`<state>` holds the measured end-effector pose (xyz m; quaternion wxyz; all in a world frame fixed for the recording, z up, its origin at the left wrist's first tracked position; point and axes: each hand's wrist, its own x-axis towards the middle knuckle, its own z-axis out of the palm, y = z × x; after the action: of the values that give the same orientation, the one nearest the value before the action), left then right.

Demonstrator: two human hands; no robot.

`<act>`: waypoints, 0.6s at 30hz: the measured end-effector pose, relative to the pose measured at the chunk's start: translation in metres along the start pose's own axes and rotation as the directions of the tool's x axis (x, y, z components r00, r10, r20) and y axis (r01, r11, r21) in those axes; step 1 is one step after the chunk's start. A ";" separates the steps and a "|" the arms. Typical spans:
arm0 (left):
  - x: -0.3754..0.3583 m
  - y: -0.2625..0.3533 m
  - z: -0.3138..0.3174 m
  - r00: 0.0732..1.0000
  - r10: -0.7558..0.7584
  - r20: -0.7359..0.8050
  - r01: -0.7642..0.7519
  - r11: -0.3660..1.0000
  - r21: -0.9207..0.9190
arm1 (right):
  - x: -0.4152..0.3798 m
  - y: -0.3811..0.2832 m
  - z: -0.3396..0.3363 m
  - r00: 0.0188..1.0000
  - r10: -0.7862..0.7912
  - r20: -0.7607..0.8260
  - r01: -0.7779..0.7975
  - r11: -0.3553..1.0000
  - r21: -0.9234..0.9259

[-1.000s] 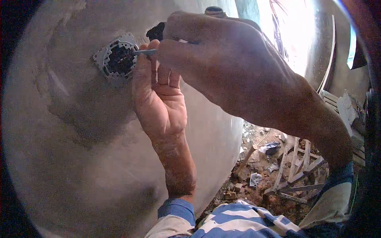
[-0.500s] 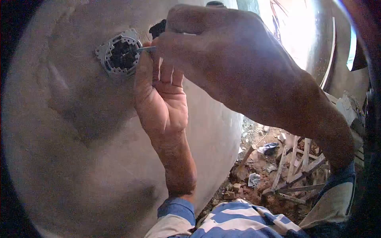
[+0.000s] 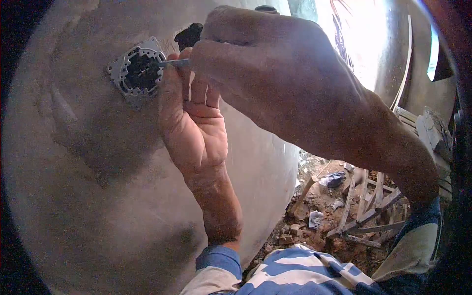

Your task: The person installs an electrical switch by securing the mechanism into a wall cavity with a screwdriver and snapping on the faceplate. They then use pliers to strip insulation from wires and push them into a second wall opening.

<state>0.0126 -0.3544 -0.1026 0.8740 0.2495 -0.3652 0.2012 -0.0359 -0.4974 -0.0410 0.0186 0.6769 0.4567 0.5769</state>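
Observation:
A grey metal mounting ring (image 3: 123, 84) with a toothed inner edge sits on the plastered wall around a dark round opening, where small wire ends show. My right hand (image 3: 260, 64) is closed around a screwdriver, whose thin metal shaft (image 3: 181, 63) points left at the ring's right edge. The handle is hidden inside my fist. Below it, palm turned up, my left hand (image 3: 196, 128) pinches the shaft near its tip between thumb and forefinger. Its other fingers stretch up behind the shaft. Whether a screw is at the tip is hidden.
A ragged dark hole (image 3: 189, 36) breaks the wall (image 3: 123, 196) right of the ring. At lower right, a wooden frame (image 3: 364, 211) stands on rubble-strewn ground (image 3: 300, 223) with crumpled bags (image 3: 333, 179). Bright light comes from the upper right.
The ring and wall hole have shifted slightly left in view, and my left hand with them. Both hands keep their grip on the screwdriver.

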 end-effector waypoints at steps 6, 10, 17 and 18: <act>0.002 0.003 0.000 0.988 -0.122 -0.092 0.113 0.989 -0.092 | 0.003 -0.001 0.000 1.000 -0.005 0.004 0.005 1.000 0.015; -0.004 0.004 0.000 0.993 -0.075 -0.094 0.061 0.988 -0.142 | 0.006 0.001 -0.003 1.000 -0.008 0.009 0.008 1.000 0.023; -0.005 0.001 0.006 0.963 -0.121 -0.242 0.088 0.986 -0.142 | 0.010 0.002 -0.003 0.999 -0.014 0.040 0.013 1.000 0.019; -0.002 0.001 0.003 0.968 -0.122 -0.221 0.091 0.985 -0.146 | 0.008 0.001 -0.003 0.999 -0.010 0.044 0.009 1.000 0.020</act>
<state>0.0091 -0.3562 -0.1019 0.9346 0.1844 -0.2608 0.1562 -0.0382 -0.4946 -0.0333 0.0245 0.6875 0.4649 0.5574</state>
